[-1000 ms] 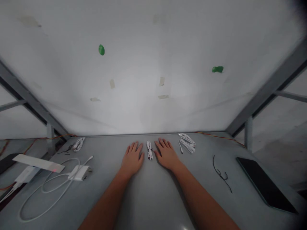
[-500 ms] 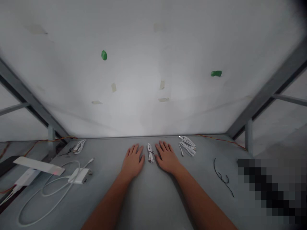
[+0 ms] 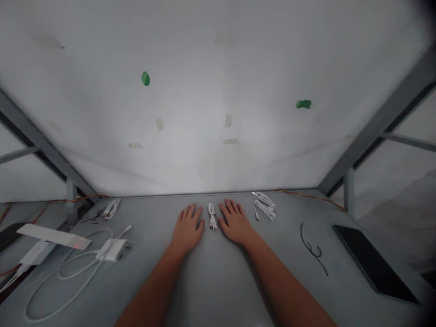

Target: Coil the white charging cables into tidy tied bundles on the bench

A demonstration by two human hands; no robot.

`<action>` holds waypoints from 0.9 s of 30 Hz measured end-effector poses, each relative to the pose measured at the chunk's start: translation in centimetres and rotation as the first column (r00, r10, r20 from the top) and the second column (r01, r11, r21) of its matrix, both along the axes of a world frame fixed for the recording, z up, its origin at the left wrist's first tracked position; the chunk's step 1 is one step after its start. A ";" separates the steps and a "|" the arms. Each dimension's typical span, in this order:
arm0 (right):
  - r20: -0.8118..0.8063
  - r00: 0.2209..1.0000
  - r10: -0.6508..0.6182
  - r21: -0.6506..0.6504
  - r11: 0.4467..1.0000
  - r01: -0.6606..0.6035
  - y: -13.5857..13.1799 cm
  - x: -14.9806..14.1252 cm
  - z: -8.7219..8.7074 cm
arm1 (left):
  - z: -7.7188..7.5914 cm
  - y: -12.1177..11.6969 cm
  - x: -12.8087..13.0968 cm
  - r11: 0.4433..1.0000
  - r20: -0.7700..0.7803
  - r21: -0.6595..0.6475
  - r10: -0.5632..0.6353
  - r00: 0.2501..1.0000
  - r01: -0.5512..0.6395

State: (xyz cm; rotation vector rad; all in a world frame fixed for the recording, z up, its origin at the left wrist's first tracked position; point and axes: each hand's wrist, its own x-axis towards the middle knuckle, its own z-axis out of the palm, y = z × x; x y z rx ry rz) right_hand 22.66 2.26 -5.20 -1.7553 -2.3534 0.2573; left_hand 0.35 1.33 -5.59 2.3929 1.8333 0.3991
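Observation:
Both of my hands lie flat on the grey tabletop (image 3: 218,281), palms down. A bundled white cable (image 3: 212,216), bound round its middle with a dark tie, lies between them. To its left, my left hand (image 3: 188,228) rests with fingers spread, holding nothing. On the other side my right hand (image 3: 235,222) is just as flat, its thumb close to the bundle; I cannot tell whether it touches. Two coiled white cables (image 3: 265,206) lie to the right of my right hand, near the wall.
At left are another coiled white cable (image 3: 111,208), a white charger (image 3: 112,250) with a looped cord and a white power strip (image 3: 54,237). Loose black ties (image 3: 310,249) and a dark phone or tablet (image 3: 374,263) lie at right. A white wall (image 3: 190,163) rises behind.
My hands and the cables stay in place. The view shifts very slightly, and the dark device at right, pixelated before, now shows plainly.

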 end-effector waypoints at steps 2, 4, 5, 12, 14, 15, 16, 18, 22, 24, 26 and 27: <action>-0.007 1.000 0.005 -0.001 1.000 -0.005 0.0 0.0 0.0 | -0.1 0.0 0.0 1.000 -0.010 0.006 0.000 1.000 0.000; -0.019 1.000 0.006 0.002 1.000 -0.006 0.0 0.0 0.1 | -0.4 0.1 -0.1 1.000 -0.008 0.018 -0.001 1.000 0.001; -0.025 1.000 0.003 0.006 1.000 -0.003 -0.1 0.0 0.1 | -0.5 0.2 -0.1 1.000 0.001 0.025 -0.003 1.000 0.003; -0.098 0.995 -0.007 0.071 0.997 0.014 0.1 0.0 0.0 | -0.2 -0.5 0.2 0.981 0.221 0.129 -0.170 0.960 0.144; -0.156 0.987 0.035 0.127 0.992 -0.015 0.1 0.3 -0.3 | 0.1 -1.2 1.0 0.948 0.243 0.175 -0.303 0.922 0.265; -0.197 0.979 0.058 0.169 0.985 -0.024 0.1 0.5 -0.5 | 0.1 -1.6 1.6 0.927 0.237 0.189 -0.362 0.901 0.323; -0.244 0.967 0.069 0.222 0.975 -0.014 0.1 0.8 -0.6 | 0.1 -1.9 2.1 0.908 0.226 0.198 -0.410 0.884 0.370; -0.344 0.938 0.033 0.342 0.935 0.092 -0.1 1.7 -0.7 | -0.1 -2.4 2.9 0.885 0.209 0.203 -0.457 0.865 0.419; -0.462 0.877 -0.135 0.496 0.780 0.381 -0.5 5.0 0.3 | -0.5 -1.8 2.3 0.934 0.186 0.216 -0.324 0.928 0.283; -0.453 0.864 -0.219 0.480 0.757 0.443 -0.4 7.1 0.9 | -0.4 -1.0 0.5 0.973 0.128 0.203 -0.134 0.983 0.107; -0.433 0.846 -0.311 0.407 0.770 0.491 -0.1 9.0 1.3 | -0.2 -0.2 -2.0 0.977 0.030 0.184 0.099 0.995 -0.103; -0.429 0.832 -0.353 0.362 0.776 0.516 0.1 9.8 1.4 | 0.0 0.1 -3.3 0.963 -0.022 0.187 0.200 0.980 -0.193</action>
